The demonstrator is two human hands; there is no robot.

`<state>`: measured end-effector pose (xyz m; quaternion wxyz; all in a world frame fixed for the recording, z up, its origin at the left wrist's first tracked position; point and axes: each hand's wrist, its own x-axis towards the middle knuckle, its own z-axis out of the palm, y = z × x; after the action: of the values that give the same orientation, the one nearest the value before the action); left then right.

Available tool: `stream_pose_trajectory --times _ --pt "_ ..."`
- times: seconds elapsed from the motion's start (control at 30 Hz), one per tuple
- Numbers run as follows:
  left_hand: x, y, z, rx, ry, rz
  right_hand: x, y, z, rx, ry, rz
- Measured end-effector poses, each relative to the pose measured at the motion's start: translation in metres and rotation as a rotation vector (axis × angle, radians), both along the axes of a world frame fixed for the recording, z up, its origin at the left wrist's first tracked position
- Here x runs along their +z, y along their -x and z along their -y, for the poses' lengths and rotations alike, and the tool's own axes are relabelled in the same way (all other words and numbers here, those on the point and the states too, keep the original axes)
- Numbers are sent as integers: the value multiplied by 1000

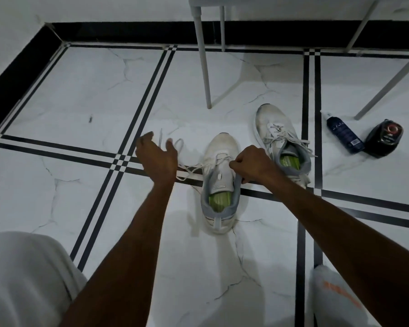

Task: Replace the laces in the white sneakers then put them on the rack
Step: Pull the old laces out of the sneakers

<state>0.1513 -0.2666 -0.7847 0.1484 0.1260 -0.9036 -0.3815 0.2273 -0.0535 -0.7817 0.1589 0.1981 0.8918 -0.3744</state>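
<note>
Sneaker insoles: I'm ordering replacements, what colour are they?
Bright green insoles, seen inside the near sneaker in the head view.

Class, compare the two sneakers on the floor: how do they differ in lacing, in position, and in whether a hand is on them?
The near sneaker has its lace mostly pulled out, trailing left across the floor; the far sneaker is still laced. The right hand grips the near sneaker's collar; no hand touches the far sneaker. Both are white with grey collars and green insoles, toes pointing away.
</note>
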Motion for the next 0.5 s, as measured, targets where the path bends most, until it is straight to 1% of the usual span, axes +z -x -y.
stream_pose_trajectory --times 0.03,0.1,0.17,0.23,0.3,0.37,0.43,0.5 --pt "2 -6 -6 -78 -16 18 1 1 0 16 -16 -4" --pt "0 -30 -25 -254 -18 -7 1 4 2 41 -60 -31" --pt "-12 -52 -39 -445 23 53 1 6 3 67 -111 -48" --pt "-26 -60 -37 -555 32 115 1 6 2 76 -172 -52" --pt "-35 -59 -27 -535 7 76 0 2 0 54 -215 -103" --pt "-35 -61 -27 -485 -55 47 -1 -5 4 59 -273 -198" --pt "-31 -63 -31 -448 -182 66 -4 -6 15 184 -401 -283" --pt "-32 -66 -35 -446 -241 84 -7 -3 24 331 -424 -335"
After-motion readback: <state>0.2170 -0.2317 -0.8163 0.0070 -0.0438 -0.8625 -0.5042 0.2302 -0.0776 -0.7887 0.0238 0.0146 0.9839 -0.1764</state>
